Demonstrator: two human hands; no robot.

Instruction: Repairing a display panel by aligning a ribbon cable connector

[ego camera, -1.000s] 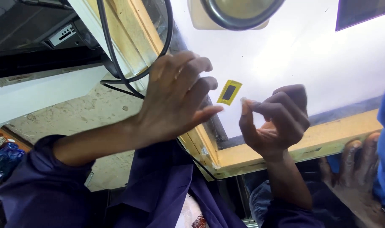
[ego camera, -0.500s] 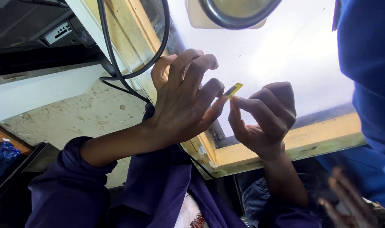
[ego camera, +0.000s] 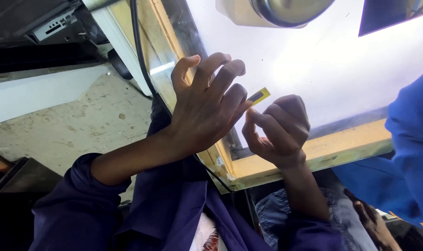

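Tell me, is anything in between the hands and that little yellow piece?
No. The little yellow piece is right at the fingertips of both the left hand and the right hand, above the bright white table. Nothing visible sits between them.

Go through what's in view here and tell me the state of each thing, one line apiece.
Left hand: fingers spread, fingertips at the small yellow strip.
Right hand: curled, pinching the strip's lower end.
Small yellow strip: held up, tilted, dark patch in its middle.
Light table: lit bright white, yellow wooden frame.
Black cable: hangs loose along the frame.
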